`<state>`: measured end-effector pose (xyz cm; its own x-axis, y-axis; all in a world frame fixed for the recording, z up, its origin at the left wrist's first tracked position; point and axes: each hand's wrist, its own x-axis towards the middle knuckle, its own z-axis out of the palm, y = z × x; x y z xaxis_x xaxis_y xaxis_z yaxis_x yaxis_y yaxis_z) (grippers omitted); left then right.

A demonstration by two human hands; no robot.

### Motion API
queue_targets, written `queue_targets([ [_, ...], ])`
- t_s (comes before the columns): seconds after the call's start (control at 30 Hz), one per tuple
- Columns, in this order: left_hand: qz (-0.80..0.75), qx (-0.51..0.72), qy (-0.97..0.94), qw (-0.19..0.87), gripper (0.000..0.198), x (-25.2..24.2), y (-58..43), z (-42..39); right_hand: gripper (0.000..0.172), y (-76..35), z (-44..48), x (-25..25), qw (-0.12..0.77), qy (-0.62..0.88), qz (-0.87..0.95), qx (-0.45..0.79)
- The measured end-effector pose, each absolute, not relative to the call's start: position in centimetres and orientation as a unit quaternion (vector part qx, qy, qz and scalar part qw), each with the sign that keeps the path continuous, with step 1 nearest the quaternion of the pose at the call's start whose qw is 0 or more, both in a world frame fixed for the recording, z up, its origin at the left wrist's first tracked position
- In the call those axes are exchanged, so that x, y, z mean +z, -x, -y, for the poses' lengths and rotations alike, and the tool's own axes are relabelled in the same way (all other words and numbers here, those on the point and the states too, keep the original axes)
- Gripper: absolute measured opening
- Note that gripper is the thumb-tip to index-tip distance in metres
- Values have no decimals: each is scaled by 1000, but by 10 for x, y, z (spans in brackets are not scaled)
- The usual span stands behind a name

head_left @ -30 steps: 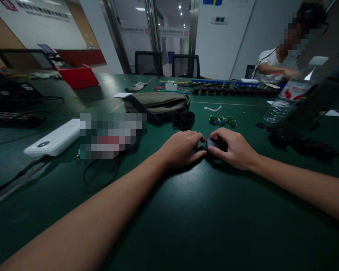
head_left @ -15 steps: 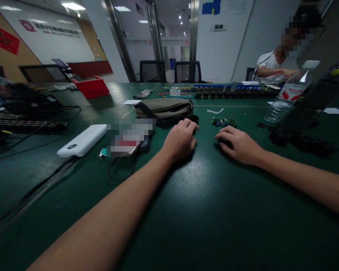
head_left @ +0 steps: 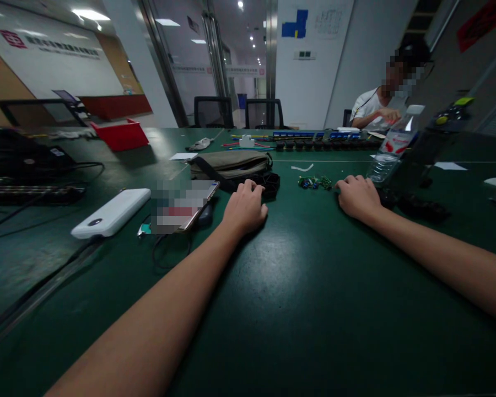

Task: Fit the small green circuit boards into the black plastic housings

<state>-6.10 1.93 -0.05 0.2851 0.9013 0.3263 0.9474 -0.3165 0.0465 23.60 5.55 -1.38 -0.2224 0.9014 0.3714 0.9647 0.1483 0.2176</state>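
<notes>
My left hand (head_left: 246, 207) rests palm down on the green table (head_left: 289, 320), fingers loosely bent, thumb apart, nothing visible between thumb and forefinger. Its fingertips are beside a black object (head_left: 270, 186) in front of the grey-brown pouch (head_left: 231, 164). Further right, my right hand (head_left: 359, 196) is low over the table with its fingers curled under; whatever they hold is hidden. Small green and blue parts (head_left: 314, 182) lie left of its fingertips. Behind it leans a clear bottle (head_left: 391, 149).
On the left are a phone (head_left: 186, 207), a white power bank (head_left: 111, 213) with cables and a red bin (head_left: 122, 135). Black items (head_left: 424, 208) lie right of my right hand. A dark bottle (head_left: 438, 138) stands beyond. Across the table sits a person (head_left: 372, 107).
My right hand has shifted right, away from the small green parts, and the dark object seen under its fingers no longer shows. My left hand stays by the pouch. The camera view has shifted slightly.
</notes>
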Motion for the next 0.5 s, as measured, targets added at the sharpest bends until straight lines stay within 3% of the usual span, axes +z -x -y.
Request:
queue_targets([
  [0.27, 568, -140, 809, 53, 44, 0, 59, -19, 39, -243, -68, -14, 78, 628, 742, -220],
  [0.5, 541, -158, 825, 42, 13, -1, 59, -20, 48, -219, -83, -20, 173, 564, 793, -151],
])
